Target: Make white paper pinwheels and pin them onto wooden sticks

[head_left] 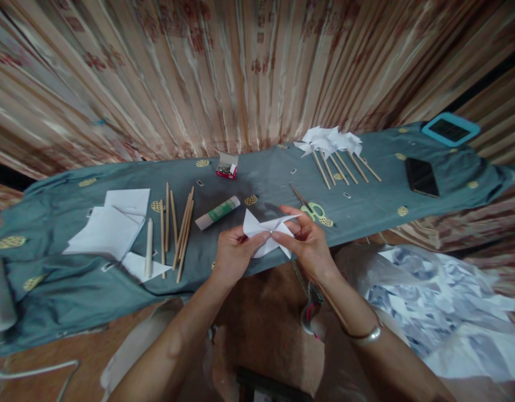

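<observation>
Both my hands hold a folded white paper pinwheel (257,228) above the near edge of a long table covered in grey-blue cloth (94,290). My left hand (234,251) pinches its left side. My right hand (307,240) pinches the centre and right side with fingers closed. Several wooden sticks (177,226) lie to the left beside a stack of white paper sheets (110,229). A green-and-white glue stick (217,213) lies just beyond my left hand. Green-handled scissors (311,209) lie behind my right hand.
Finished paper pinwheels on sticks (335,148) lie at the back right. A small red box of pins (226,166) stands at the back centre. A dark phone (422,176) and a blue-framed tablet (449,129) lie far right. A striped curtain hangs behind.
</observation>
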Tool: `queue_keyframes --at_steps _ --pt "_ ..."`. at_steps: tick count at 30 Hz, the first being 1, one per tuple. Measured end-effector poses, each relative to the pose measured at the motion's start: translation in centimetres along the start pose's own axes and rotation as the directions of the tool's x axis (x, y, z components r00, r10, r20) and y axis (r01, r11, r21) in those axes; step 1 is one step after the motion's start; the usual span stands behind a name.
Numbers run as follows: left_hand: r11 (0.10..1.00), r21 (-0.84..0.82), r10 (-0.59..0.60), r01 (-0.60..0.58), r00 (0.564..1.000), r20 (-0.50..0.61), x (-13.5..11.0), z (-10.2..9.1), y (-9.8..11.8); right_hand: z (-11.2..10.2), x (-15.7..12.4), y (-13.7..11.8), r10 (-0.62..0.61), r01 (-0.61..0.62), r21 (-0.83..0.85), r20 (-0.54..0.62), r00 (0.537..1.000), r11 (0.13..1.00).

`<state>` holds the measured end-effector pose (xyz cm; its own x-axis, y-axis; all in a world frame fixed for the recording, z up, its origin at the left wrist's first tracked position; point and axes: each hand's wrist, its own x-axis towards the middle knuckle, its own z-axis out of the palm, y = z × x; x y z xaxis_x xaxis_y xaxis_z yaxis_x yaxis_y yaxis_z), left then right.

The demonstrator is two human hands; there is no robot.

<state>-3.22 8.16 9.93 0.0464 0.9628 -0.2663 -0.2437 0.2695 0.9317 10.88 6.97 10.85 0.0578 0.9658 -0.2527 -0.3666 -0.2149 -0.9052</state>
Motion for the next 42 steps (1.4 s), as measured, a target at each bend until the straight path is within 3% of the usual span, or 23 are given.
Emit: queue_keyframes --at_steps 10,18,30,42 --pt "1.000 0.017 0.012 -0.012 1.000 0.021 0.0 -0.1 -0.2 -0.2 0.2 0.4 -0.030 0.030 -0.032 0.021 0.999 0.999" --pt "0.998 -0.066 -0.003 0.004 1.000 0.019 0.2 0.0 -0.3 -0.2 0.2 0.5 -0.012 0.012 -0.020 0.003 1.000 1.000" --pt "0.997 -0.077 -0.004 0.008 0.999 0.048 0.3 -0.1 -0.3 0.3 0.3 0.6 0.076 -0.076 0.042 0.009 0.997 0.996" --pt "0.993 -0.115 -0.015 0.020 0.999 0.046 0.7 -0.5 -0.6 0.2 0.7 1.2 0.047 -0.047 0.002 0.041 0.998 0.999"
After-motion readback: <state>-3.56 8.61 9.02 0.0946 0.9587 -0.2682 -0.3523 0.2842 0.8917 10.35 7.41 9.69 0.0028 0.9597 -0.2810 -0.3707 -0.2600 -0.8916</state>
